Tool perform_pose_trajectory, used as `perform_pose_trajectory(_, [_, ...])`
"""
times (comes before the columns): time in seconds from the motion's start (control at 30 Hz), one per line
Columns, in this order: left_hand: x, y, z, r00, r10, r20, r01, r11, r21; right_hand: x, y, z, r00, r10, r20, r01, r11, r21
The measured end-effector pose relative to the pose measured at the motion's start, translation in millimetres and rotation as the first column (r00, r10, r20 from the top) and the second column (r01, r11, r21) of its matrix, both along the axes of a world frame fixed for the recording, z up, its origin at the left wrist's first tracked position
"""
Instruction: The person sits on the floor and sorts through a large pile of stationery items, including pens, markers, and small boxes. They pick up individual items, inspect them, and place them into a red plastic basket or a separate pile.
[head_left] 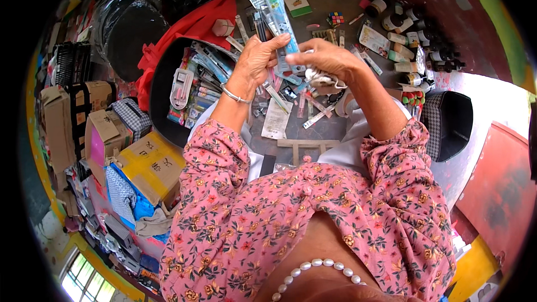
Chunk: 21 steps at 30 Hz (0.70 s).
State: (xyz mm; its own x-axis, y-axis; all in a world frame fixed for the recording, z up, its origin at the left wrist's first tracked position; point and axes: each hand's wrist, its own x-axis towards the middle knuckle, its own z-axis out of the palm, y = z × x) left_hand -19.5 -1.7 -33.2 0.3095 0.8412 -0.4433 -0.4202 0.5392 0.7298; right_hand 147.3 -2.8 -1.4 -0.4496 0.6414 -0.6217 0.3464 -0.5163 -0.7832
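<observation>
My left hand (261,56) is closed around several slim blue-and-clear plastic packets (278,14), held upright with the thumb across their front. Dark pen-like sticks (260,27) stand beside them in the same grip. A crumpled whitish cloth (324,80) is tucked under the curled fingers of my right hand (333,61). The slightly blurred fingertips of that hand reach to the lower end of the packets. Below both hands, small stationery pieces and a white paper slip (276,118) lie scattered on the floor.
At left, a black tub (162,86) holds many stationery packets, beside a red cloth (168,39). Bottles and jars (411,39) crowd the far right. An open black box (450,126) stands at right, cardboard boxes (148,162) at left. A puzzle cube (335,18) lies ahead.
</observation>
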Motion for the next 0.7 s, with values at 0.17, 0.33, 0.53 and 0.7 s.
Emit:
perform_pose_trajectory(0.17, [0.8,4.1,-12.2,0.999,0.034,-0.040,-0.035,0.999,-0.020,-6.5,-1.7,-13.5,0.998,0.052,0.041,-0.057,0.989,0.136])
perform_pose_trajectory(0.33, [7.3,6.3,-2.1,0.997,0.033,-0.073,-0.030,0.999,0.033,-7.9,-8.6,-15.9,0.964,-0.046,0.263,-0.116,0.815,0.567])
perform_pose_trajectory(0.53, [10.7,10.9,2.7,0.944,0.176,-0.280,-0.136,0.978,0.157,-16.6,-20.0,-10.0,0.756,-0.083,0.650,-0.472,0.618,0.629])
perform_pose_trajectory(0.7, [-4.0,14.9,-11.0,0.918,0.336,-0.212,-0.316,0.940,0.125,-32.8,-25.0,-26.0,0.730,-0.131,0.671,-0.602,0.342,0.722])
